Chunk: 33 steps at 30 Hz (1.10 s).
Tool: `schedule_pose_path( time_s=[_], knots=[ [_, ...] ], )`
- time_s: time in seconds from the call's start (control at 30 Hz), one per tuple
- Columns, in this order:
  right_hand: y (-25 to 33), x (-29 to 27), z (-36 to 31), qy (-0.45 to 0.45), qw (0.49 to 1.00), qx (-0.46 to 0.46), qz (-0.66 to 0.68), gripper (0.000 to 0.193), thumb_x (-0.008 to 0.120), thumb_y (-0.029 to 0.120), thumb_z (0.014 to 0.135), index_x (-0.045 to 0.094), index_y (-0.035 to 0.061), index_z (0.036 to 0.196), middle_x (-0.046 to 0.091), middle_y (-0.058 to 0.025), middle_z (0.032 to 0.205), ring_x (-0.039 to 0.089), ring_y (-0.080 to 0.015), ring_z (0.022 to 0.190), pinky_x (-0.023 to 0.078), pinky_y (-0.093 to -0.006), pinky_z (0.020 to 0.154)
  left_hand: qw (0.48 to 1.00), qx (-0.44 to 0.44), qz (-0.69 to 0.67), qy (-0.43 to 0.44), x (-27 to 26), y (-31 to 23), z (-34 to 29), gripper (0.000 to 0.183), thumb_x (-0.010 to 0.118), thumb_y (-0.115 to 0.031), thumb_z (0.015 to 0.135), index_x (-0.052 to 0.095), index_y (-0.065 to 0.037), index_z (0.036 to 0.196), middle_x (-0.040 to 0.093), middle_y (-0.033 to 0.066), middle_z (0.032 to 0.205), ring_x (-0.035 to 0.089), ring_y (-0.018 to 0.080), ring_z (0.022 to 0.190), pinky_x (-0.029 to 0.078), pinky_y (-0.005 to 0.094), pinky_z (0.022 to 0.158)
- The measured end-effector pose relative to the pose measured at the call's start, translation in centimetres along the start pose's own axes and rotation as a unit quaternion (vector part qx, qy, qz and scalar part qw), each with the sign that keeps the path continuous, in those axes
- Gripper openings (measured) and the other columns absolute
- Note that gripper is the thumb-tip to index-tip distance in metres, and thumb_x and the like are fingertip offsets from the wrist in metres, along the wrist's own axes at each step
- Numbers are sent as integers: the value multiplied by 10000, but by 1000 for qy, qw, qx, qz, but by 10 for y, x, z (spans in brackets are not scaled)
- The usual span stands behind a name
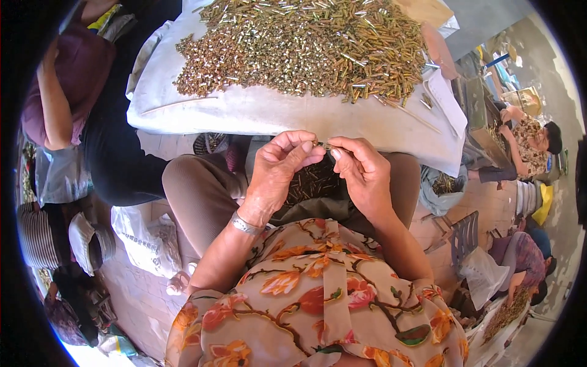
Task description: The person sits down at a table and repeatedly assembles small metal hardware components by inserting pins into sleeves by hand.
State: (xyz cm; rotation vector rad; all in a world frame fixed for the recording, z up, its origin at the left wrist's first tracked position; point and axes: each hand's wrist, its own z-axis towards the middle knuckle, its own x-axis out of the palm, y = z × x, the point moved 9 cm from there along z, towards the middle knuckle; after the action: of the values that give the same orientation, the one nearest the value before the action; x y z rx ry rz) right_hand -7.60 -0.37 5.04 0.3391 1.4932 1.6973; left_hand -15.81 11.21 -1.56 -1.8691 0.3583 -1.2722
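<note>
Just past the near edge of the white-covered table (257,116), my two hands meet over my lap. My left hand (276,170) pinches one end of a small brass-coloured metal piece (320,145) between thumb and forefinger. The thumb and forefinger of my right hand (365,174) close on its other end. Fingertips cover much of the piece, so its exact kind cannot be made out. On the table lies a heap of small gold nut-like parts (226,64), running into a heap of slim gold rod-like pieces (385,46). Dark slender pieces (309,186) lie below my hands, between my knees.
Thin sticks (406,115) and a white sheet (445,101) lie at the table's right. A blue bag of parts (441,186) stands beside my right knee. A white plastic bag (147,241) sits on the floor at left. Other people sit nearby on both sides.
</note>
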Motion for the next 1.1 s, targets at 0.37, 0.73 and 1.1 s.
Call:
schedule_pose_path(
  time_s=[0.37,0.73,1.1],
  knots=[
    [14,10,-6,0,998,-32,-47,207,620,-25,857,635,32,1056,605,-79,835,588,-115,649,479,-240,588,998,42,-8,-40,0,-4,-17,229,645,-72,887,590,-20,1103,655,38,996,614,96,895,497,227,799],
    [13,9,-10,-16,998,-57,-11,241,631,-39,847,635,23,1080,637,-94,915,629,-126,728,513,-237,636,996,58,-36,-56,6,-6,-22,230,639,-53,888,573,-23,1106,651,56,1006,616,102,900,505,245,839],
    [23,8,-10,-19,995,-88,-48,223,641,-50,835,650,23,1046,646,-104,942,645,-162,779,523,-256,672,993,47,-93,-62,5,-3,-23,216,622,-62,901,568,-30,1108,648,52,1008,627,116,894,510,261,854]
  ],
)
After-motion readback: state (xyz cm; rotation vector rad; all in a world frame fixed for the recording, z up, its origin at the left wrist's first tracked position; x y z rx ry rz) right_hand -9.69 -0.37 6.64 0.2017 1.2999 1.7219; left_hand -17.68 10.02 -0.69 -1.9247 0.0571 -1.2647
